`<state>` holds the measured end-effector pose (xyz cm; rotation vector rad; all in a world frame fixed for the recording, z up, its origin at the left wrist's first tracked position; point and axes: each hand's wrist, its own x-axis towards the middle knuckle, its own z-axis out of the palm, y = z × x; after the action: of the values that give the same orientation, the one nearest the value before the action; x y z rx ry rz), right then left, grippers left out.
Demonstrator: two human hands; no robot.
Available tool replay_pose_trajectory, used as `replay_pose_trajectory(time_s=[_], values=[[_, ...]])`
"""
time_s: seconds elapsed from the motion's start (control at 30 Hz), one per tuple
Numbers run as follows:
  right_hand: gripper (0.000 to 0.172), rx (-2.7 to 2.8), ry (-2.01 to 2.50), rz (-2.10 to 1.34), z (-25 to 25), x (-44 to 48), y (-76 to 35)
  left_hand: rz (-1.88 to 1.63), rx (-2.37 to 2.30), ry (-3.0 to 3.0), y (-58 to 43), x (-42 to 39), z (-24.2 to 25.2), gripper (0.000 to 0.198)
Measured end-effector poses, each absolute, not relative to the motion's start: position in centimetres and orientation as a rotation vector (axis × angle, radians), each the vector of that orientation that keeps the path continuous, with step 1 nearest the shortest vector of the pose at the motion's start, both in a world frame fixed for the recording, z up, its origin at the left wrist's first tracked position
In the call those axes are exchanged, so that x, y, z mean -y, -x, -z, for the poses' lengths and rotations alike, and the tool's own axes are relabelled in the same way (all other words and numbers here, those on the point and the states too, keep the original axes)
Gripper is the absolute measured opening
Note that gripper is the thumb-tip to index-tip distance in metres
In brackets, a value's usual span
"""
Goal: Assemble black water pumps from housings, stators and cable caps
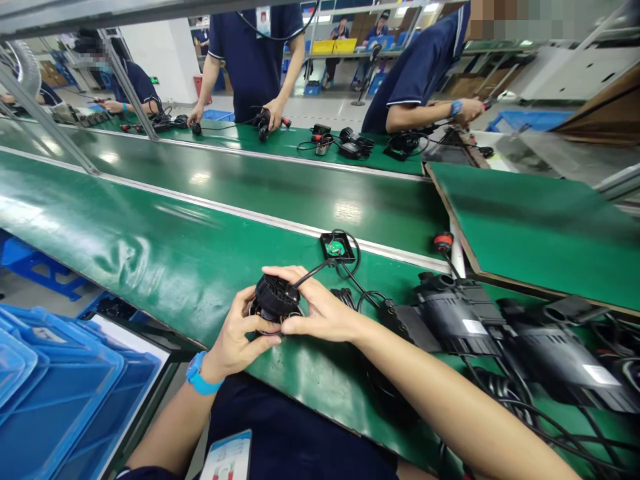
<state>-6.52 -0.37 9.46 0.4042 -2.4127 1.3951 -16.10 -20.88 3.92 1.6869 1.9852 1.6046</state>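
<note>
Both my hands hold a small round black pump head (275, 299) with a slotted grille, just above the green bench mat (165, 267). My left hand (240, 337) cups it from below and the left, fingers curled round it. My right hand (315, 308) grips it from the top and right, fingers wrapped over its rim. A black cable (350, 280) runs from the part to a small square black piece with a green board (336, 248) lying on the mat behind my hands.
Black pump bodies (457, 320) with tangled cables lie to my right. Blue plastic crates (60, 393) stand low on my left. A green conveyor belt (260, 187) runs across; beyond it, several people in dark blue shirts (255, 53) work at the far bench.
</note>
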Motion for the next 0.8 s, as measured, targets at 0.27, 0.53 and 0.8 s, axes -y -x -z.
replay_pose_trajectory(time_s=[0.27, 0.53, 0.8], values=[[0.077, 2.444, -0.478, -1.609, -9.7, -1.0, 6.3, -1.668, -1.775, -1.549, 18.7, 20.7, -3.8, 0.028], [0.068, 2.487, -0.549, -1.490, -10.3, -1.0, 6.5, -1.216, -2.229, -2.031, 19.1, 19.1, -10.7, 0.098], [0.125, 2.580, -0.178, -1.451, -7.3, 1.0, 4.2, -0.708, -2.204, -2.100, 19.0, 18.7, -11.4, 0.060]])
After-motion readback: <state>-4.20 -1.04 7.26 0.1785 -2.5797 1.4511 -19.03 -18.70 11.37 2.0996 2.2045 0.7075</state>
